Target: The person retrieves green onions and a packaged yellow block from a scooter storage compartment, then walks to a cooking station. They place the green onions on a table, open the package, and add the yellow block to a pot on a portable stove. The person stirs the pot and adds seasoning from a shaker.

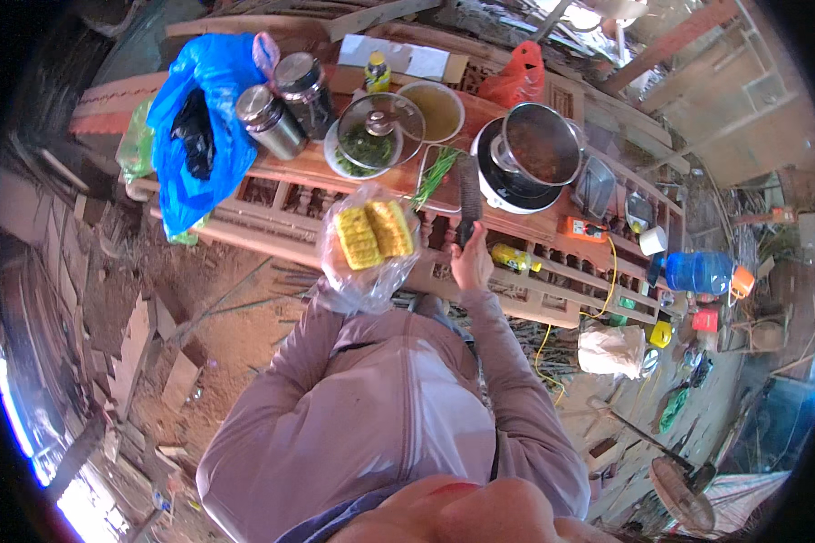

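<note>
A clear plastic bag is held up in front of my body, and my left hand supports it from beneath, its fingers hidden by the plastic. Two yellow, scored food blocks lie side by side on the bag. My right hand is closed round the handle of a knife, whose dark, broad blade points away over the bench edge. Close to the blade are green onion stalks in a tray. Left of them, a glass lid partly covers a bowl of chopped greens.
A steaming pot sits on a cooker. Behind the lid is a bowl of yellowish liquid. Two steel flasks and a blue bag occupy the bench's left. An orange power socket trails a yellow cord. A yellow bottle lies below.
</note>
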Motion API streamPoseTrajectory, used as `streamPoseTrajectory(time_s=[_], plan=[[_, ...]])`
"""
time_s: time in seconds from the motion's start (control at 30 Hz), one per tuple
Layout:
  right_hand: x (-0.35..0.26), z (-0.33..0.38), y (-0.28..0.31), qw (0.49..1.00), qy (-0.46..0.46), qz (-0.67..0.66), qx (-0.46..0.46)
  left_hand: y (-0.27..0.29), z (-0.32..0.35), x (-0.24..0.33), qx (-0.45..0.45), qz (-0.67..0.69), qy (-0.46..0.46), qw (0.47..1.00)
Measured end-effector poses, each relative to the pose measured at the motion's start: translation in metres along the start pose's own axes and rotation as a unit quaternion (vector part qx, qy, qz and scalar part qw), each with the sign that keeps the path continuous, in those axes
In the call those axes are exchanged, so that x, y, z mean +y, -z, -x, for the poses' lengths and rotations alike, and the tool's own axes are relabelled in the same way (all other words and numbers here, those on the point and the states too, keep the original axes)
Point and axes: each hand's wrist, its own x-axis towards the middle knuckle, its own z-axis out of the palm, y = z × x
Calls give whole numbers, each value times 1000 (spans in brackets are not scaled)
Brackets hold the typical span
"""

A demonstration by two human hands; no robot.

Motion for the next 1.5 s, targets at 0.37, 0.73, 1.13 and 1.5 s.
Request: streamPoseTrajectory(time_s=[0.37,0.73,1.13,1.5], plan=[[-35,120,132,973,43,-214,-74,23,-36,20,21,34,107,993],[-92,125,139,969,238,-63,-27,11,-34,9,-195,89,140,966],[-96,123,128,968,242,-58,-22,51,-33,15,-52,12,49,997],[-116,105,119,971,226,-68,-48,38,-37,23,-27,-62,-33,997]])
